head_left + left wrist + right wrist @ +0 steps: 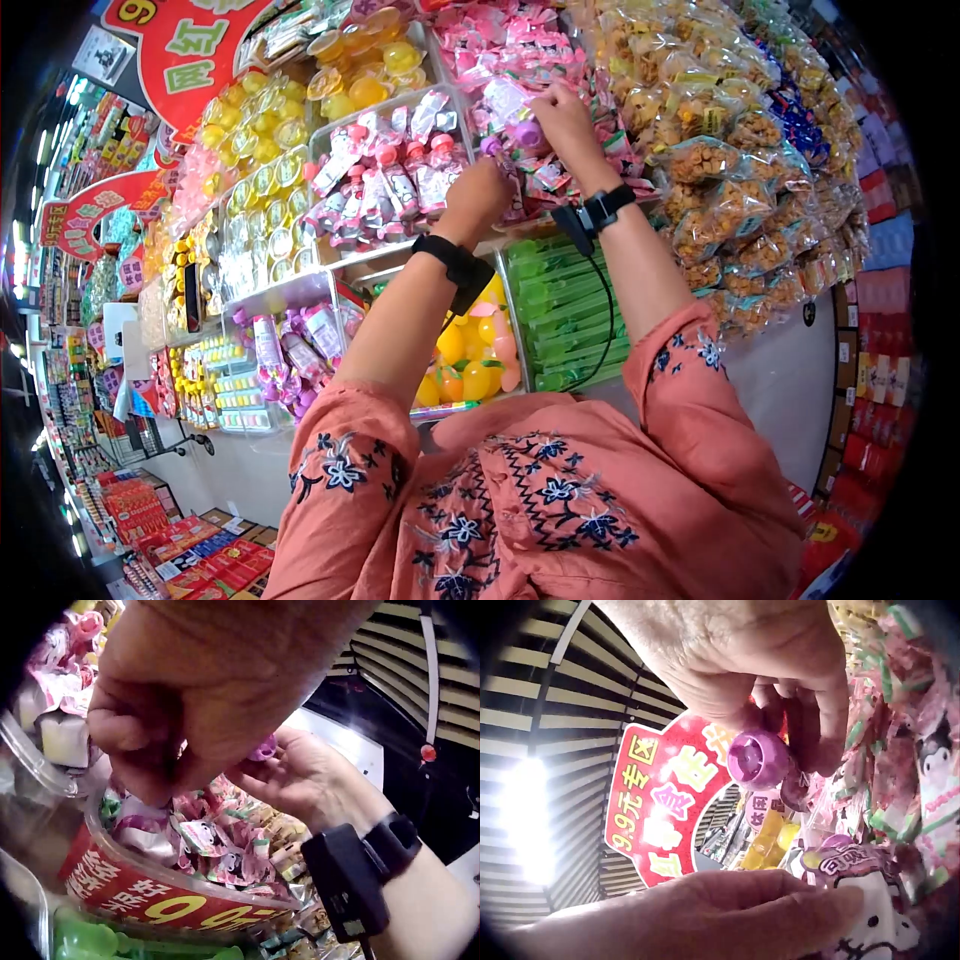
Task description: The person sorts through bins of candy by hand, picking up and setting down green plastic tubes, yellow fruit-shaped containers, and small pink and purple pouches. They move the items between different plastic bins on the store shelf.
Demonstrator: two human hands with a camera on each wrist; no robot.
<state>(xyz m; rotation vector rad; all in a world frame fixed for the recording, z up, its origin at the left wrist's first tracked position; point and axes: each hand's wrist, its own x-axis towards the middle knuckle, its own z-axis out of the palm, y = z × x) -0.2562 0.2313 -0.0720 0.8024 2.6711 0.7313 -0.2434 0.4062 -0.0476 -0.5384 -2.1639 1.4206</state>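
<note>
My right hand holds a pouch with a round purple cap, its fingers curled behind the cap in the right wrist view. Lower in that view, the thumb of my left hand lies on a purple-and-white jelly pouch printed with a cartoon face, which this hand grips. From the left wrist, the left hand's fingers look curled and hide most of its pouch. Both hands are over a clear bin of pink-wrapped candies. Another purple cap shows between the hands in the head view.
To the left is a bin of pink-capped pouches, with yellow jelly cups beyond. Green tubes and yellow fruit-shaped items fill nearer bins. Bagged brown snacks are heaped at the right. Red signs stand at the back left.
</note>
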